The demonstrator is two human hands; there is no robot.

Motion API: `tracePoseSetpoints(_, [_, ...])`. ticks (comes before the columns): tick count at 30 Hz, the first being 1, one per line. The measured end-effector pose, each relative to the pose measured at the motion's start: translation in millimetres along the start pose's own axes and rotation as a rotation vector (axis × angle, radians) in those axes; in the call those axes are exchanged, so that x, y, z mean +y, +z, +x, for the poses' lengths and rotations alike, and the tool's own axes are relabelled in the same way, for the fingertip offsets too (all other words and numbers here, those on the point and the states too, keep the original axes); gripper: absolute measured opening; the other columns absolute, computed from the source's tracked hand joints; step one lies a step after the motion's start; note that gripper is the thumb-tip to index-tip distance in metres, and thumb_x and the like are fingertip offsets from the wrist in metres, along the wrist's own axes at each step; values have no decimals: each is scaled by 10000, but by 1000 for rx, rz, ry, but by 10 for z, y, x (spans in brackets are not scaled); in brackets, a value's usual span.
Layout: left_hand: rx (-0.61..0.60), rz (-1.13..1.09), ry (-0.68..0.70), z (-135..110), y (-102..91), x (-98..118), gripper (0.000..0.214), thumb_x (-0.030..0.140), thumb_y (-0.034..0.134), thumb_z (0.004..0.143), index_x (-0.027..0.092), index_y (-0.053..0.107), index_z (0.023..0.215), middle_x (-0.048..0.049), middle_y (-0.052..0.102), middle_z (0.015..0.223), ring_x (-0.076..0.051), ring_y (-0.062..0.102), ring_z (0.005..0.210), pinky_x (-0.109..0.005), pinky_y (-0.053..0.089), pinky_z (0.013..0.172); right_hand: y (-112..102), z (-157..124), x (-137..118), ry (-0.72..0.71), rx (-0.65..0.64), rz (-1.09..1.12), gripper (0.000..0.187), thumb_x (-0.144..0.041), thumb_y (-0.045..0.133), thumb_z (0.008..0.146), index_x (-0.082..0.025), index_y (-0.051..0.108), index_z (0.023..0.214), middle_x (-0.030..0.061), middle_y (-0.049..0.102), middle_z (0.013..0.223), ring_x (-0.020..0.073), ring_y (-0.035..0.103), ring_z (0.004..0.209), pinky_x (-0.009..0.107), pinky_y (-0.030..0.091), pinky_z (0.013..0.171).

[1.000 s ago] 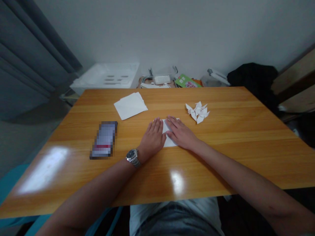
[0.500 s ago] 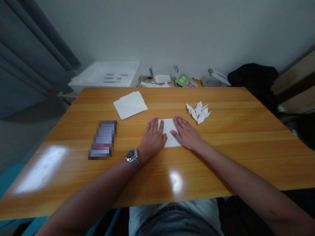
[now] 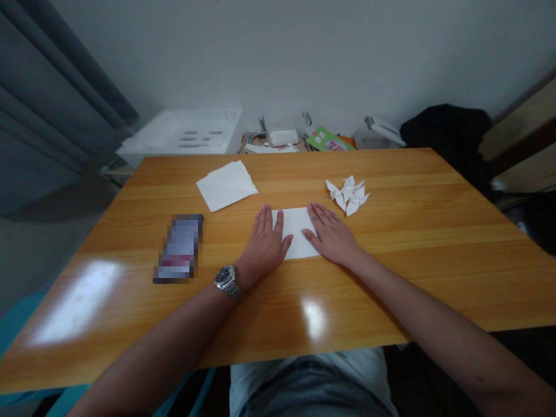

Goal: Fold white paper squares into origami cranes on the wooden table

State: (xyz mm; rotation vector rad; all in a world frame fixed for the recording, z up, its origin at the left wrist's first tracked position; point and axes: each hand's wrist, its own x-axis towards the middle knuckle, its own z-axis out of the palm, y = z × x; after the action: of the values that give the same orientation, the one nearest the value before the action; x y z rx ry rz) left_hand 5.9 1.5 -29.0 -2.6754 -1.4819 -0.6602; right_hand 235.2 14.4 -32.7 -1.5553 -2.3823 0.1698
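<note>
A white sheet of paper (image 3: pixel 297 231) lies flat on the wooden table between my two hands. My left hand (image 3: pixel 266 242) presses flat over its left edge, fingers stretched out and the thumb pointing inward. Over the right edge rests my right hand (image 3: pixel 333 234), also flat with its fingers extended. The palms and fingers hide both side edges of the sheet. Just beyond my right hand sits a small cluster of folded white paper pieces (image 3: pixel 348 196) with pointed tips. Farther back on the left is a stack of white paper sheets (image 3: pixel 227 186).
A phone (image 3: pixel 179 249), blurred out, lies on the table (image 3: pixel 391 301) left of my left hand. Behind the far edge stand a white plastic bin (image 3: pixel 204 130), a green booklet (image 3: pixel 329 139) and a black cloth-like heap (image 3: pixel 447 139). A grey curtain (image 3: pixel 52 87) hangs at left.
My left hand has slid a little to the left, so more of the paper shows between the hands. My right hand stays nearly in place. The view has shifted slightly.
</note>
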Motion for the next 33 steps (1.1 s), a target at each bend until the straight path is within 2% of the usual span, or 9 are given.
tracePoseSetpoints(4, [-111, -25, 119, -1, -117, -80, 746, 513, 458, 1027, 4, 304, 1551, -328, 228, 1633, -417, 146, 1563, -611, 259, 1241, -8, 8, -20, 1, 3, 11, 757, -594, 297, 1039, -99, 292, 1612, 183, 277, 1670, 300, 246, 1563, 508, 211, 1282])
tracePoseSetpoints(9, [-274, -91, 292, -7, -340, -149, 831, 636, 534, 961, 67, 352, 1540, -282, 303, 1625, -375, 296, 1532, -540, 309, 1245, -15, 10, -36, 4, 1, 17, 760, -598, 289, 1041, -96, 294, 1611, 183, 270, 1671, 297, 244, 1564, 509, 211, 1281])
tracePoseSetpoints(12, [-302, -131, 315, -7, -398, -172, 762, 616, 588, 941, 103, 429, 1481, -269, 351, 1606, -366, 347, 1510, -535, 343, 1230, -28, 5, -46, 7, -5, 12, 756, -584, 290, 1045, -81, 298, 1608, 187, 268, 1671, 291, 239, 1565, 494, 206, 1284])
tracePoseSetpoints(15, [-289, -170, 307, 7, -398, -189, 598, 526, 605, 960, 117, 499, 1384, -263, 397, 1581, -350, 386, 1493, -526, 374, 1216, -44, 5, -54, 4, -17, 5, 746, -573, 285, 1049, -79, 301, 1607, 182, 269, 1673, 283, 231, 1568, 484, 203, 1285])
tracePoseSetpoints(21, [-314, -207, 268, 50, -390, -194, 351, 443, 567, 990, 155, 575, 1190, -230, 443, 1563, -333, 436, 1464, -508, 382, 1214, -81, 10, -16, 2, -65, 37, 713, -538, 261, 1065, -59, 354, 1585, 201, 277, 1667, 308, 250, 1561, 511, 223, 1274])
tracePoseSetpoints(24, [-309, -213, 252, 61, -389, -187, 281, 416, 518, 1020, 162, 590, 1119, -216, 460, 1557, -320, 442, 1462, -497, 378, 1216, -134, -2, 17, -32, -17, 124, 636, -516, 260, 1072, -133, 461, 1539, 168, 351, 1648, 298, 304, 1544, 537, 259, 1259])
tracePoseSetpoints(27, [-296, -225, 243, 69, -386, -179, 253, 378, 473, 1043, 161, 602, 1062, -205, 483, 1543, -311, 465, 1446, -483, 383, 1211, -221, -23, 22, -120, 64, 236, 537, -486, 324, 1072, -181, 600, 1417, 144, 499, 1563, 286, 384, 1504, 542, 319, 1232])
tracePoseSetpoints(30, [-283, -235, 229, 80, -387, -169, 251, 348, 453, 1051, 155, 613, 1055, -198, 502, 1529, -305, 504, 1412, -475, 409, 1189, -293, -45, -4, -237, 76, 321, 424, -463, 471, 1040, -190, 688, 1281, 150, 644, 1395, 278, 572, 1332, 491, 458, 1133])
tracePoseSetpoints(33, [-261, -237, 214, 92, -390, -155, 264, 336, 451, 1052, 143, 628, 1083, -194, 536, 1498, -306, 544, 1368, -466, 433, 1164, -316, -58, -32, -313, 83, 369, 310, -419, 591, 993, -197, 724, 1163, 137, 702, 1255, 265, 654, 1173, 448, 529, 1023])
